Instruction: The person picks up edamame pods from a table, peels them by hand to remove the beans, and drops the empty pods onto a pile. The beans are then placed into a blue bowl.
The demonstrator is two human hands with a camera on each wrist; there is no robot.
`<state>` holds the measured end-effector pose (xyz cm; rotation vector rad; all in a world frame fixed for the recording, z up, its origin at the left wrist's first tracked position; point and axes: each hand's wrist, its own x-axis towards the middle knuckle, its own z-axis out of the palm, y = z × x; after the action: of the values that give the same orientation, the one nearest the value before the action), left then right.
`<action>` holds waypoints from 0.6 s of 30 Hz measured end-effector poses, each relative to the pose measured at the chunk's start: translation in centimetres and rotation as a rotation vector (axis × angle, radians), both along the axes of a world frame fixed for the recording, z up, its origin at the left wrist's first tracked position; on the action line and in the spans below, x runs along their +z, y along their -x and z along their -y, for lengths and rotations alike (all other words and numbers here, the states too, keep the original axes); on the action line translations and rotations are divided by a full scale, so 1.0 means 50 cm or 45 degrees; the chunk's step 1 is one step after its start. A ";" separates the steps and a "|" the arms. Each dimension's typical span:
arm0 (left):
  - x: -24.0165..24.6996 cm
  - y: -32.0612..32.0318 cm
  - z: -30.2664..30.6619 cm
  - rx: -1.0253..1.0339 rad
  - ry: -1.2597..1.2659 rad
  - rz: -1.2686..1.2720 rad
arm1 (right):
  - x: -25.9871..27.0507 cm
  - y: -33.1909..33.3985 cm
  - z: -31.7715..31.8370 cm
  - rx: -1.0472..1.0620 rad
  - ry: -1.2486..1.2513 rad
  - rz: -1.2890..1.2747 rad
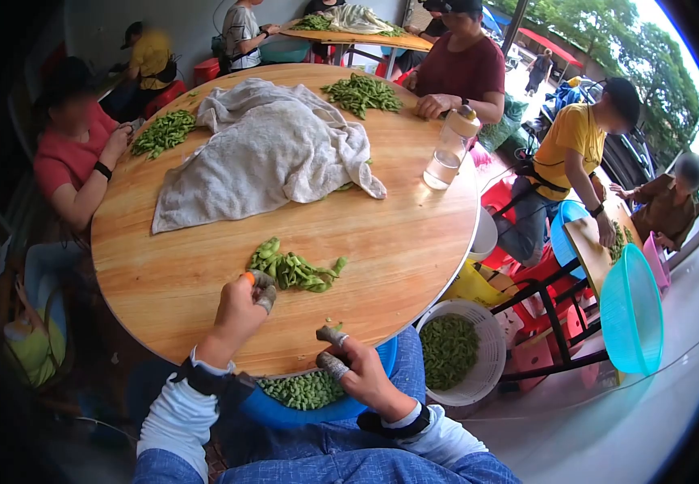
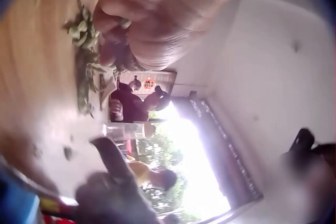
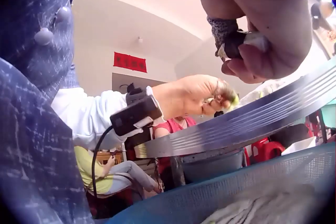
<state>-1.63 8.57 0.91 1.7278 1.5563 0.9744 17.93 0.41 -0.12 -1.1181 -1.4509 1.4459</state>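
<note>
My left hand (image 1: 240, 310) is at the near edge of a small pile of green soybean pods (image 1: 295, 270) on the round wooden table. Its fingertips wear worn grey covers, and an orange band shows on one finger. In the right wrist view its curled fingers (image 3: 212, 98) pinch a green pod (image 3: 234, 101), mostly hidden by them. My right hand (image 1: 363, 373) hangs over the table's near edge, its covered thumb and forefinger apart with nothing seen between them. Below it, a blue basket (image 1: 309, 415) on my lap holds shelled green beans (image 1: 305, 390).
A crumpled pale towel (image 1: 273, 149) covers the table's middle. A water bottle (image 1: 450, 149) stands at right; more pods (image 1: 363, 94) lie at the far side. A white basket of pods (image 1: 450, 351) stands on the floor by my right knee. Several people sit around the tables.
</note>
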 end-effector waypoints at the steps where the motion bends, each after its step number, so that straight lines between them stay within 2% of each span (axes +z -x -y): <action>1: 0.005 -0.005 0.018 -0.020 0.056 0.305 | 0.000 0.005 -0.003 0.024 0.025 -0.020; 2: 0.004 -0.010 0.034 -0.040 0.112 0.612 | -0.003 0.013 -0.007 0.019 0.045 -0.096; 3: -0.006 -0.014 0.053 -0.097 0.084 0.753 | -0.008 0.024 -0.012 0.014 0.064 -0.170; 7: -0.013 -0.039 0.130 -0.077 -0.005 0.749 | -0.018 0.053 -0.026 0.069 0.152 -0.396; 9: -0.022 -0.038 0.150 -0.118 -0.080 0.629 | -0.008 0.042 -0.025 0.128 0.018 -0.167; 13: -0.018 -0.039 0.168 -0.156 0.074 0.746 | 0.000 0.015 -0.025 0.125 -0.484 0.299; 16: -0.002 -0.013 0.158 -0.391 0.423 0.897 | 0.041 -0.006 -0.030 0.173 -0.809 0.650; 18: 0.011 -0.026 0.154 -0.336 0.812 0.930 | 0.041 -0.013 -0.035 0.223 -0.966 0.689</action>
<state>-0.32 0.87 1.47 0.9380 0.9691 0.7359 18.57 2.18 1.95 -0.9194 -2.2580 0.5709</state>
